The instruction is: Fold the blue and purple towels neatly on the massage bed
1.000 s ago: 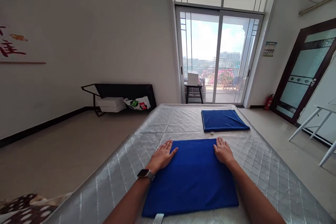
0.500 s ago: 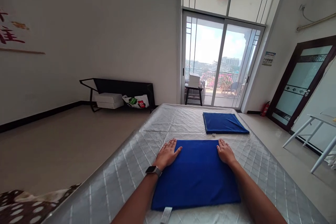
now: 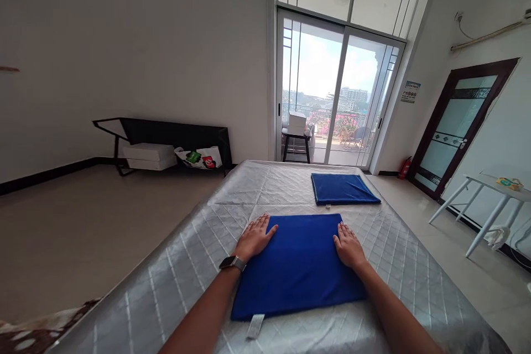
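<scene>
A blue folded cloth [image 3: 302,265] lies flat on the silvery quilted mattress [image 3: 182,271], a white label [image 3: 255,326] sticking out at its near left corner. My left hand [image 3: 254,238], with a watch on its wrist, rests palm down on the cloth's left edge near the far corner, fingers stretched out. Along the right edge lies my right hand [image 3: 349,246], also flat with its fingers out straight. Neither hand grips anything. Farther off, a second folded blue cloth [image 3: 344,189] rests on the mattress.
Against the wall stands a black bench-like frame [image 3: 174,135] with white boxes [image 3: 149,156] and a printed bag [image 3: 199,157]. Behind the mattress is a sliding glass door [image 3: 315,88]. To the right are a white table [image 3: 498,185] and a brown-spotted blanket [image 3: 41,329] at lower left.
The view has turned slightly right. My right hand has slid a little toward me along the cloth's right edge, uncovering its far right corner; my left hand stays by the far left corner.
</scene>
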`<state>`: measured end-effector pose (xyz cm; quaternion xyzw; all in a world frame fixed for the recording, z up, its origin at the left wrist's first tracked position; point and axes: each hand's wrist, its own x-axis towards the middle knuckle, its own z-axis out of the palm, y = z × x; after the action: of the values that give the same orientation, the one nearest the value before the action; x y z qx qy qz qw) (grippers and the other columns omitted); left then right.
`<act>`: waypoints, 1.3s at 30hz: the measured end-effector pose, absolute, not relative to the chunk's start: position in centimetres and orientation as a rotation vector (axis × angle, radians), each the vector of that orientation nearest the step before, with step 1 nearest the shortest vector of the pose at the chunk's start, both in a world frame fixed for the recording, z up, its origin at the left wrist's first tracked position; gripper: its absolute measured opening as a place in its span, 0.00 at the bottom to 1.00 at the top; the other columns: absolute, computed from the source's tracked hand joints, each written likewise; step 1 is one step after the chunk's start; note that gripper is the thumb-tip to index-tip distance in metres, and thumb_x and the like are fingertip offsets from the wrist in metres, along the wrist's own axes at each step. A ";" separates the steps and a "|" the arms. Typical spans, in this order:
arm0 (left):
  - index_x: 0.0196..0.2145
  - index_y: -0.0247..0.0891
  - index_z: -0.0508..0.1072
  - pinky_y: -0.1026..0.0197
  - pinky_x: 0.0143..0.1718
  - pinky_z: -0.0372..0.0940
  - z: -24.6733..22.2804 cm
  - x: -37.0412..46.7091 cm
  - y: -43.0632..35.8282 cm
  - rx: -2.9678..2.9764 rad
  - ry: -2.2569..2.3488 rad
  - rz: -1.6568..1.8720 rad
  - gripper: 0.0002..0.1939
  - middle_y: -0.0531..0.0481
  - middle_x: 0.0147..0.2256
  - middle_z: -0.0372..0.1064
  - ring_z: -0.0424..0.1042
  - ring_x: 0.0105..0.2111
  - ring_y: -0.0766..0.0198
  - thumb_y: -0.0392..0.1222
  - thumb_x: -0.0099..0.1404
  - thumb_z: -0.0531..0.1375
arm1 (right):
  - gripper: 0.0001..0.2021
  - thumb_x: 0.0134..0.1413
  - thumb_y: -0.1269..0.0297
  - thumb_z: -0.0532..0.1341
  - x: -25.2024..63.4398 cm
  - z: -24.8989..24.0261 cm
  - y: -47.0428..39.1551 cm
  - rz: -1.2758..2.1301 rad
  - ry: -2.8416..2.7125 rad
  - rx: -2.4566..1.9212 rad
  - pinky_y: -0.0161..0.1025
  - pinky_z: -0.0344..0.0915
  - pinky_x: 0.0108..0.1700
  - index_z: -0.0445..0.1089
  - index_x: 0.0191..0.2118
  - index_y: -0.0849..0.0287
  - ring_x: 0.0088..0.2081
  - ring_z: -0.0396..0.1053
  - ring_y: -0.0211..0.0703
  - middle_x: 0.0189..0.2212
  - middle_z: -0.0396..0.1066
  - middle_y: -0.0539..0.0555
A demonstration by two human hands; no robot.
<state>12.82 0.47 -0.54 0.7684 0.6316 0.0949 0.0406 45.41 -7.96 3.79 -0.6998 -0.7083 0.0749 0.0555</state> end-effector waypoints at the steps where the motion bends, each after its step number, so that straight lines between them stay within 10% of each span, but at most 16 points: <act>1: 0.68 0.28 0.52 0.49 0.67 0.45 -0.4 12.6 0.5 2.350 1.938 0.262 0.39 0.38 0.69 0.46 0.46 0.69 0.53 0.60 0.71 0.38 | 0.31 0.69 0.58 0.40 45.4 3.7 -7.9 0.229 -2.144 -2.118 0.46 0.41 0.69 0.44 0.70 0.71 0.71 0.39 0.45 0.70 0.43 0.62; 10: 0.66 0.35 0.58 0.43 0.67 0.45 0.6 20.3 -0.9 2.645 1.720 0.417 0.39 0.37 0.67 0.52 0.49 0.68 0.45 0.64 0.70 0.39 | 0.31 0.68 0.57 0.40 45.3 3.0 -7.5 0.262 -2.110 -2.091 0.46 0.39 0.69 0.43 0.71 0.68 0.71 0.39 0.44 0.70 0.42 0.60; 17: 0.60 0.44 0.64 0.36 0.63 0.52 -1.6 30.0 -3.3 2.771 1.294 0.437 0.25 0.43 0.65 0.55 0.58 0.62 0.48 0.53 0.69 0.58 | 0.30 0.68 0.60 0.41 45.7 2.9 -7.7 0.223 -2.189 -2.033 0.45 0.40 0.69 0.46 0.70 0.67 0.71 0.37 0.45 0.71 0.39 0.59; 25: 0.68 0.33 0.55 0.47 0.68 0.44 -1.2 20.0 -3.3 2.571 1.718 0.255 0.40 0.41 0.69 0.48 0.46 0.69 0.51 0.63 0.71 0.35 | 0.32 0.68 0.57 0.40 45.3 3.5 -7.8 0.282 -2.106 -2.074 0.45 0.38 0.69 0.44 0.71 0.70 0.71 0.39 0.45 0.70 0.43 0.62; 39: 0.67 0.24 0.52 0.46 0.67 0.45 -1.6 11.9 -5.2 2.394 2.026 0.212 0.39 0.33 0.68 0.46 0.47 0.68 0.51 0.58 0.71 0.39 | 0.31 0.68 0.59 0.39 44.8 5.4 -9.5 0.276 -2.104 -2.158 0.45 0.38 0.69 0.44 0.70 0.72 0.71 0.39 0.46 0.71 0.41 0.61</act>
<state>11.88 -5.18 -1.61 0.7615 0.6446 0.0675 -0.0010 44.77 -9.47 5.42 -0.7120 -0.6939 0.0911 0.0575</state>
